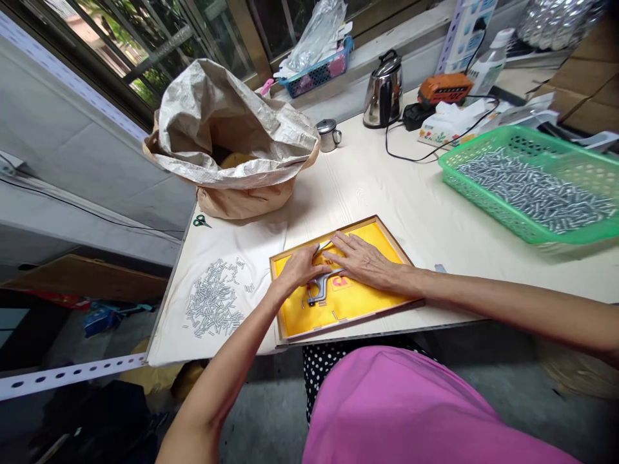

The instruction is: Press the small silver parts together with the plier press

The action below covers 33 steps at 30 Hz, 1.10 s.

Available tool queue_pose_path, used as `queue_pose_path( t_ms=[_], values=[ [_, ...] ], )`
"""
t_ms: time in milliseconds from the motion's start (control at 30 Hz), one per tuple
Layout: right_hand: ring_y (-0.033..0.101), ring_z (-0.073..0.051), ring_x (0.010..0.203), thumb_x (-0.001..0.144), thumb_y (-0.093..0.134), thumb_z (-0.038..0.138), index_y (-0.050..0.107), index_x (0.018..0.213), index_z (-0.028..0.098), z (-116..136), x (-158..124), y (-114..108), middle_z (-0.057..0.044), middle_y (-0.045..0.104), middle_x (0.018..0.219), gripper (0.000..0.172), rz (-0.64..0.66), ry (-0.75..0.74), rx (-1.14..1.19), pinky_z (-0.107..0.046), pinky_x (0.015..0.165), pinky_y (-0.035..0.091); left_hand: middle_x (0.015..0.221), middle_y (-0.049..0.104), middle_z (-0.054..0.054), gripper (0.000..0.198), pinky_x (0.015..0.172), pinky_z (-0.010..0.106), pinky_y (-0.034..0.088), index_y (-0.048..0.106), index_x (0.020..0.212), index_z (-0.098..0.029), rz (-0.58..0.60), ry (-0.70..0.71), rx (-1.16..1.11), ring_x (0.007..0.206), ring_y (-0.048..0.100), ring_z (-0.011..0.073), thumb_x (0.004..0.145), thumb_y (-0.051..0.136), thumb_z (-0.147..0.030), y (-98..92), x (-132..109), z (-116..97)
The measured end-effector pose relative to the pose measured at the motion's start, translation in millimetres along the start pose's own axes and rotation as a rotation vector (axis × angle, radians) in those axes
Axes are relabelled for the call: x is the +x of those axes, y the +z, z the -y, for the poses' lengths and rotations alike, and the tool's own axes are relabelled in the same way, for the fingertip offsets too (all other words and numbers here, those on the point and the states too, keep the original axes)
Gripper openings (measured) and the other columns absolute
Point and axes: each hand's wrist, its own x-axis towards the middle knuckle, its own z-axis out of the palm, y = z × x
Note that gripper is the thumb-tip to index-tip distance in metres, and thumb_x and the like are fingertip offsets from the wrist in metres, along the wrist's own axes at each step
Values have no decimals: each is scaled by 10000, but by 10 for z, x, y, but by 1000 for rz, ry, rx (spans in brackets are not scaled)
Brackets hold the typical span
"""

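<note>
A shallow tray with a brown rim and yellow lining lies near the front table edge. Over it, my left hand closes on a grey metal hand tool with a curved, C-shaped frame. My right hand reaches in from the other side, fingers stretched out and close to the tool's far ends; its palm side is hidden. A few small metal pins lie on the yellow lining beside the tool.
Loose metal pins are heaped at the left, below green-handled scissors. A large open sack stands behind. At right sits a green basket of metal pieces. Farther back are a lidded cup and a kettle.
</note>
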Motion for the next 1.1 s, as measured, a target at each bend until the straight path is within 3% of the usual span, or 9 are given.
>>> queue_pose_path(
  t_ms=[100,233,333,433,533,600,700,833,1100],
  values=[
    [455,-273,1187,996,426,201,614,1184,174,48,3,21,-156,576,1253,267,56,-47,19,-441,955,343,1092,738,67,270,965,318,474,698,1130,-185,-37,12,-111,1075,661,255,870,627,-200,-7,44,116],
    [488,-224,919,1000,404,163,626,996,163,119,20,64,-98,626,963,222,115,-66,68,-381,813,320,1097,757,55,282,974,303,485,761,1043,-203,-160,-53,-164,1068,681,241,869,561,-106,-44,22,78],
    [485,-187,780,1032,317,169,594,941,164,115,-59,42,-61,613,857,291,33,-68,150,-350,771,305,1130,753,75,264,959,305,499,765,1069,-191,-291,-100,-210,1041,690,229,895,567,-166,-241,-75,108],
    [487,-168,688,1047,283,207,573,903,174,40,-214,-55,-46,598,799,326,-70,-28,211,-315,697,315,1093,757,87,266,903,290,512,763,1070,-173,-433,-167,-158,972,696,210,913,553,-220,-493,-299,365],
    [529,-177,687,1042,328,266,583,935,188,-70,-357,-150,-50,614,796,287,-166,106,197,-308,666,338,1035,760,86,250,891,288,494,771,1010,-174,-495,-330,13,942,688,214,904,554,-238,-599,-610,772],
    [573,-187,725,1038,337,277,589,974,191,-133,-412,-177,-62,645,846,275,-214,157,196,-313,684,370,1013,755,93,259,874,293,478,766,996,-164,-484,-450,126,937,680,221,910,530,-229,-555,-802,1018],
    [604,-197,747,1036,351,287,584,1041,186,-169,-437,-165,-72,670,894,254,-269,171,215,-322,692,398,955,737,94,268,806,288,453,762,920,-153,-363,-551,237,914,662,223,914,498,-194,-392,-988,1234],
    [611,-209,750,1025,376,277,587,1043,188,-115,-423,-121,-77,675,891,230,-261,153,230,-336,689,407,929,689,120,292,755,295,428,751,849,-140,-244,-581,311,924,626,236,937,484,-218,-184,-1061,1250],
    [561,-192,668,1018,370,237,599,939,210,25,-327,-143,-46,640,787,244,-212,97,177,-323,669,380,946,646,102,201,838,300,446,712,913,-138,-292,-516,260,987,592,220,893,513,-133,21,-1083,1256]
  ],
)
